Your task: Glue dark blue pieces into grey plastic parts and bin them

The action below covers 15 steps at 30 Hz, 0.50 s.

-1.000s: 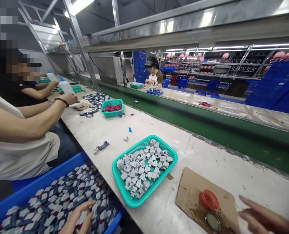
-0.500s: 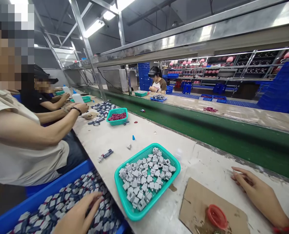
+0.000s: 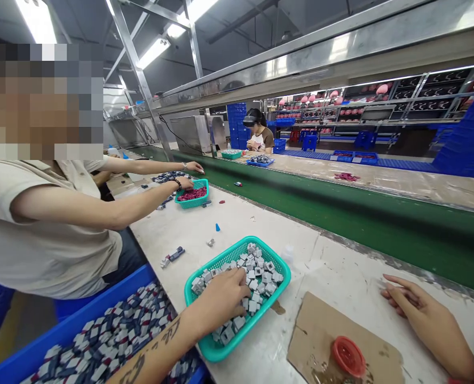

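Note:
My left hand point(image 3: 224, 296) reaches down into a green plastic basket point(image 3: 242, 349) of small grey plastic blocks point(image 3: 267, 277). Its fingers are curled down among the blocks and the fingertips are partly hidden, so what they grip cannot be made out. On the white tabletop at the right rests my right hand point(image 3: 421, 314), open, with loosely bent fingers apart and nothing seen in them. Between the hands lies a piece of cardboard point(image 3: 307, 333) with wet stains, carrying a small red dish point(image 3: 348, 356).
A blue bin point(image 3: 112, 304) of grey and navy assembled pieces stands at lower left. Beside it a co-worker point(image 3: 56, 224) reaches into a green basket of dark red pieces point(image 3: 192, 194). A blue cap point(image 3: 217, 227) and a joined piece point(image 3: 173, 256) lie nearby. A green conveyor belt point(image 3: 341, 229) runs behind.
My left hand has moved from above the blue bin into the basket of grey blocks. My right hand has stayed nearly still. The co-worker has stretched both arms toward the red pieces and the belt.

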Motion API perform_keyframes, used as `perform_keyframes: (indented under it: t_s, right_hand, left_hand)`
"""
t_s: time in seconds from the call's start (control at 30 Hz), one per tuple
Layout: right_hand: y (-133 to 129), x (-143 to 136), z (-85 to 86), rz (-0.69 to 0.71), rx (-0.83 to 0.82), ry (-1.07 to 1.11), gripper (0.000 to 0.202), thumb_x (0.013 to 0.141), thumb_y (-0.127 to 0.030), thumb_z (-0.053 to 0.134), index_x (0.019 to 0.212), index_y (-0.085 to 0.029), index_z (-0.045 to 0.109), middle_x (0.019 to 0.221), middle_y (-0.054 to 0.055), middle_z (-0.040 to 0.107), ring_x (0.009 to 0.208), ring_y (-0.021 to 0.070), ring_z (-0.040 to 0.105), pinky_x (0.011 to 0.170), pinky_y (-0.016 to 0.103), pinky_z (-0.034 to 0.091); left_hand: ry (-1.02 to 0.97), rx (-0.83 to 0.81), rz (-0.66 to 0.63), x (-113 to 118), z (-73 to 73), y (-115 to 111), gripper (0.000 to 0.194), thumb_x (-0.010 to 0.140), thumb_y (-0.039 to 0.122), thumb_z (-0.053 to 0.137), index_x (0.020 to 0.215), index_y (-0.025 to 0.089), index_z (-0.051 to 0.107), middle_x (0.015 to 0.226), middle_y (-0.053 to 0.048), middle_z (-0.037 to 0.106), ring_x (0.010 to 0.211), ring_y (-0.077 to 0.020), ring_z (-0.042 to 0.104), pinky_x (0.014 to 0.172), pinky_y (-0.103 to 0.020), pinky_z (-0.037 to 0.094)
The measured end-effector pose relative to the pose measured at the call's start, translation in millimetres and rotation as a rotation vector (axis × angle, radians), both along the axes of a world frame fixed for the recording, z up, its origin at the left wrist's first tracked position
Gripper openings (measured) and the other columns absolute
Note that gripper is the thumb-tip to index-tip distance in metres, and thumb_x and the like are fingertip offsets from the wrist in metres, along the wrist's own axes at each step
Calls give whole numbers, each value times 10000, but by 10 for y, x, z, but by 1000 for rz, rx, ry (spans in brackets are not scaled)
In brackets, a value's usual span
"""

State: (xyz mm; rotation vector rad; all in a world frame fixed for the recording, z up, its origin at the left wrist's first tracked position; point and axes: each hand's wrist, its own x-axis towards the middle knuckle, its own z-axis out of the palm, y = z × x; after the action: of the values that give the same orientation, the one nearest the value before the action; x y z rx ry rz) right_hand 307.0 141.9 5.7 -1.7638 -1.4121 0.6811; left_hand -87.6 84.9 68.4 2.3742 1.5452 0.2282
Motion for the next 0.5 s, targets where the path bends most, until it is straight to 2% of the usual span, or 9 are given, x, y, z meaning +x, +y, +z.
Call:
perform_keyframes:
  t_s: [0.1,0.17,0.23,0.3,0.37,0.43,0.5]
  right_hand:
    - [8,16,1,14,-3,-4,386,751,-478,568,1045,-234,625,834,72,709,752,250,674,654,306,526]
    - [10,27,-7,13,14,11,375,742,-473,577,1031,-241,631,821,73,708,753,264,677,634,315,530]
    - [9,29,-12,14,12,41,370,734,-466,589,1023,-239,633,811,76,707,765,265,678,633,307,532]
    - [3,15,-5,-3,9,53,377,738,-471,584,1028,-235,629,812,76,706,768,256,675,642,297,528]
    - [-5,-13,11,-18,18,45,396,735,-495,567,1019,-225,629,802,78,705,746,251,672,639,302,526]
    - [-12,-45,26,-13,23,41,428,717,-516,564,1010,-210,627,788,80,703,726,250,669,633,307,528]
    - [-14,-69,27,-16,36,58,489,688,-540,562,1018,-183,620,775,79,696,734,251,667,638,309,533]
  left_hand:
    - [-168,6,91,-38,45,-141,209,846,191,515,1027,200,619,1045,-98,558,910,-253,563,766,-370,454]
    - [-391,-31,192,-36,64,-274,248,898,259,432,1116,224,545,1055,-83,559,859,-199,589,729,-313,485]
    - [-845,-175,324,16,55,-419,229,850,345,542,1052,240,563,960,-41,613,819,-172,623,725,-277,497]
    - [-1369,-357,427,124,20,-555,286,700,379,730,922,238,616,832,2,662,746,-144,645,679,-230,486]
    - [-1698,-507,458,269,-37,-668,357,566,387,827,840,242,652,729,23,689,619,-103,640,567,-181,443]
    - [-1821,-626,455,416,-120,-747,392,497,422,849,808,247,687,665,19,698,530,-86,619,495,-168,394]
    - [-1804,-666,441,535,-237,-791,412,473,501,828,785,255,719,600,18,674,497,-92,598,504,-188,396]
